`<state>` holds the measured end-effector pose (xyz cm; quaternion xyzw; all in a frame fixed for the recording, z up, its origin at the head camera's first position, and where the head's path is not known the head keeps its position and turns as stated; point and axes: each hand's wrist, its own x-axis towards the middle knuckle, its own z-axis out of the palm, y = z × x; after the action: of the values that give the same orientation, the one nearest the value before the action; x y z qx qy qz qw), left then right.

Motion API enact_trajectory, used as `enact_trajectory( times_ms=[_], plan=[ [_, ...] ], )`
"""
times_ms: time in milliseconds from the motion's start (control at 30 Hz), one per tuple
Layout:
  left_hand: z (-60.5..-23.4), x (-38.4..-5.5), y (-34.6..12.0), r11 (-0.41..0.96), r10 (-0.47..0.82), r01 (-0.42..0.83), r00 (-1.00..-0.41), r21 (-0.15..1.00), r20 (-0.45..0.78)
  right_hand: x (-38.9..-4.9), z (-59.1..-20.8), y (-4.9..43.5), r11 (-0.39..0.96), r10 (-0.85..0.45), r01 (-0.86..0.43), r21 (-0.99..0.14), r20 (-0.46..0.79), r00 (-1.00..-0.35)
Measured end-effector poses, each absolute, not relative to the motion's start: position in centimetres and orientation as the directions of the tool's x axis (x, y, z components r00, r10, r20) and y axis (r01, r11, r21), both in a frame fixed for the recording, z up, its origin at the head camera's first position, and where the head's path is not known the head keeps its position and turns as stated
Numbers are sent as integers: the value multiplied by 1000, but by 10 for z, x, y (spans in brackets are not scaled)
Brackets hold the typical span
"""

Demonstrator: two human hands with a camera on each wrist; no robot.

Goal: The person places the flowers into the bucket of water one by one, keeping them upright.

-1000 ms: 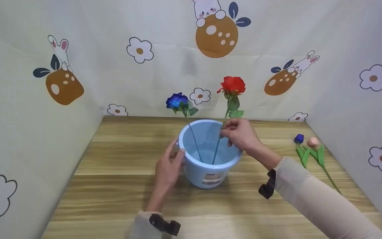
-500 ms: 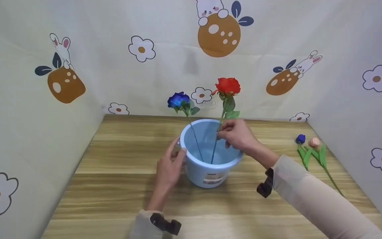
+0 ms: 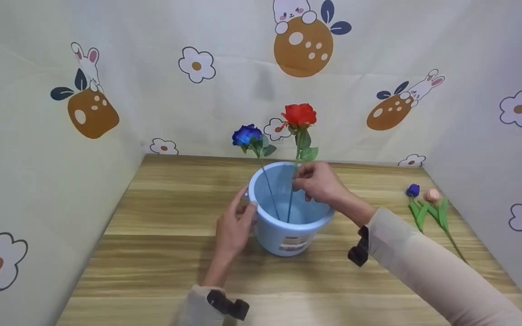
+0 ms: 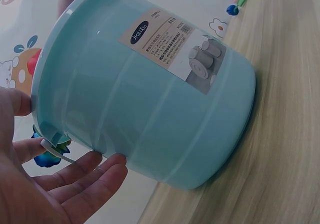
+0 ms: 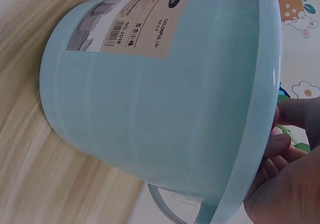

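A light blue plastic bucket (image 3: pixel 268 235) stands upright on the table. My left hand (image 3: pixel 234 230) touches its left side from outside, with the thumb at the rim and the other fingertips resting on the wall in the left wrist view. With thumb and fingers, my right hand (image 3: pixel 321 183) pinches the stem of a red artificial rose (image 3: pixel 300 116) above the bucket's mouth. That stem reaches down inside, close to the front wall; whether it touches the bottom is hidden. A blue artificial rose (image 3: pixel 247 136) leans leftward in the bucket, its bloom above the rim.
On the wooden table (image 3: pixel 152 253) at the right lie a dark blue tulip (image 3: pixel 413 190) and a pink tulip (image 3: pixel 432 195) with green leaves. A patterned cloth wall (image 3: pixel 234 99) closes off the back and sides. A thin bail handle (image 5: pixel 165 206) hangs from the bucket.
My right hand has moved slightly left with the red rose, so its bloom is nearer the blue one and its stem more upright. My left hand stays at the bucket.
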<state>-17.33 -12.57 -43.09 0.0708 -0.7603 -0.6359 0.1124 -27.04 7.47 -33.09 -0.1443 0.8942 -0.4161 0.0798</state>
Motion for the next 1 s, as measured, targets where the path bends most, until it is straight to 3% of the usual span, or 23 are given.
enact_trajectory(
  times_ms=[300, 667, 1000],
  plan=[
    [-431, -171, -126, 172, -236, 44, -968, 984, 84, -274, -326, 67, 677, -329, -161, -718, -100, -939],
    [-431, -174, -126, 180, -264, 66, -958, 981, 113, -282, -326, 60, 679, -378, -209, -704, -91, -921],
    [-432, -174, -126, 197, -267, 65, -957, 978, 117, -285, -328, 56, 699, -362, -176, -693, -131, -923]
  ],
)
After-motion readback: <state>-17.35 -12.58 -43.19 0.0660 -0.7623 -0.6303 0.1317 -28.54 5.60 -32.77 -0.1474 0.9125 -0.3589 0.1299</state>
